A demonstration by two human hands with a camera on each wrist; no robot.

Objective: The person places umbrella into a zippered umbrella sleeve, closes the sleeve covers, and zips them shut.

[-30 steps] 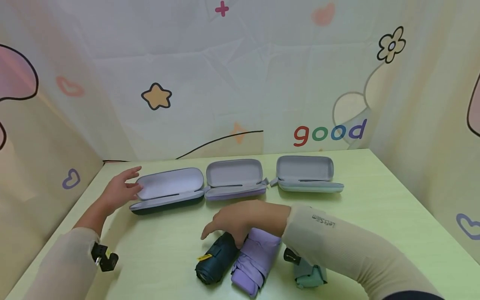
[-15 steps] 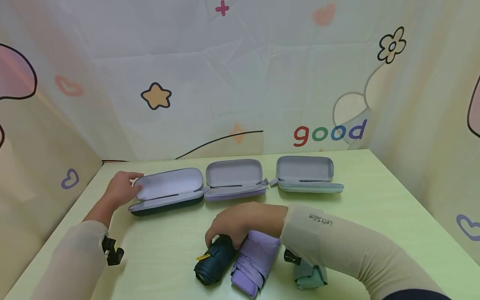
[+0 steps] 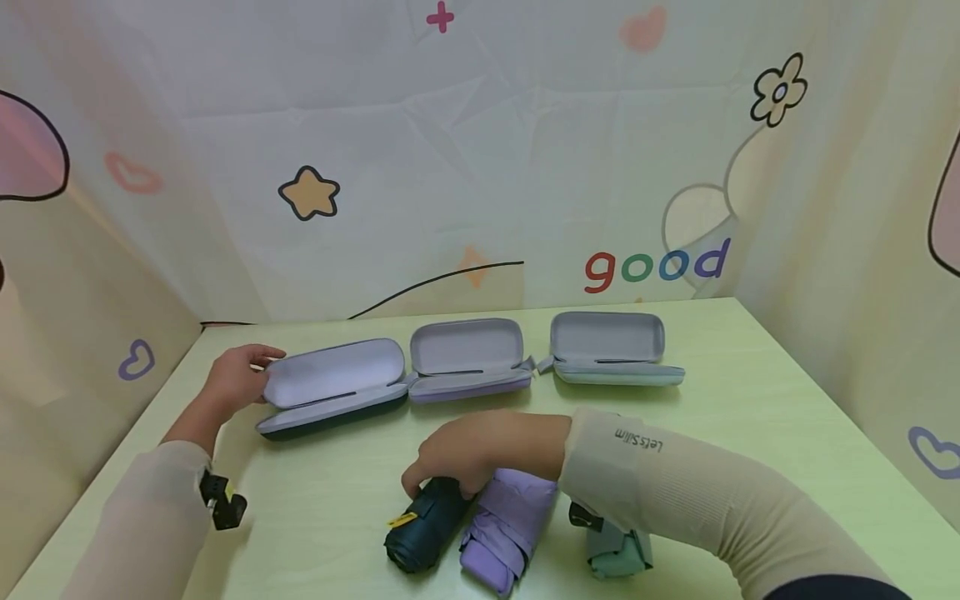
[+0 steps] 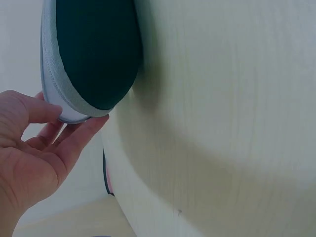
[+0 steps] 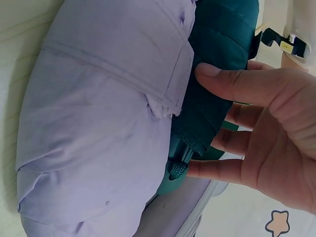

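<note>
On a pale table before a cartoon curtain. Got a dark green umbrella clamped between thumb and fingers of the right hand, bottom centre (right beside a purple umbrella). Pinching an open dark case, mid-left, with the left hand.

you've got left hand, right hand: two. dark green case, purple case, mint case: three. dark green umbrella, purple umbrella, mint umbrella: three again. you're wearing two sleeves, one per arm. table: one. on your backdrop in the head view, one star, one flower, one plus sign, four hearts.
</note>
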